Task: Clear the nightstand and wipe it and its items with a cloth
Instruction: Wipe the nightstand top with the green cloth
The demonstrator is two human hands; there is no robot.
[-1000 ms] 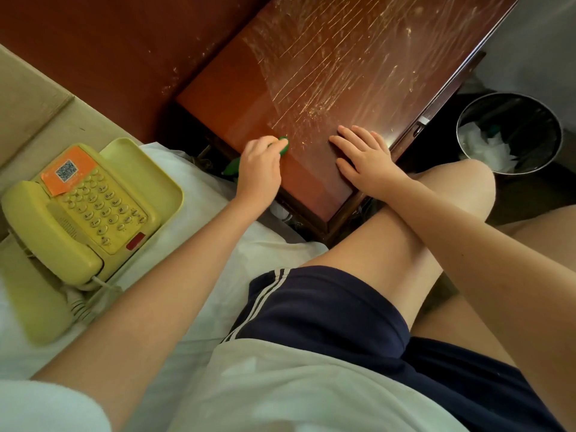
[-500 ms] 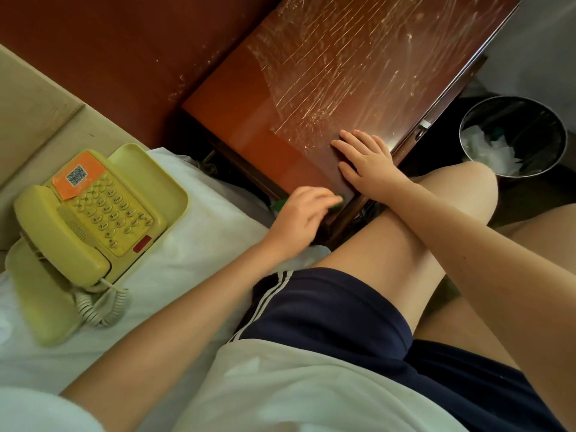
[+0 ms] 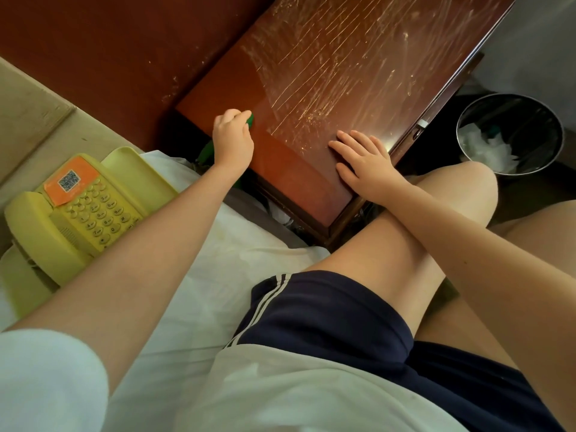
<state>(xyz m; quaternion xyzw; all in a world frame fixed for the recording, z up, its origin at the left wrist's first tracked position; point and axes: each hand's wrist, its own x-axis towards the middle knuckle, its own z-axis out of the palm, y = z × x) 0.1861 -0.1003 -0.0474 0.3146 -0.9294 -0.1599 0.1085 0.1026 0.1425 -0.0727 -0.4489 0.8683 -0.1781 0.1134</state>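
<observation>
Now, left hand (image 3: 232, 141) is gripping the cloth (image 3: 249, 118), streaked bench (image 3: 343, 73) stretching toward one o'clock; right hand (image 3: 364, 163) is lying flat.

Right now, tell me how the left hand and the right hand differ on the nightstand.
The left hand curls its fingers round a green cloth; the right hand lies flat with straight fingers and holds nothing. The left hand is at the nightstand's edge beside the bed; the right hand is nearer the edge facing the waste bin. Both are on the nightstand's top.
</observation>
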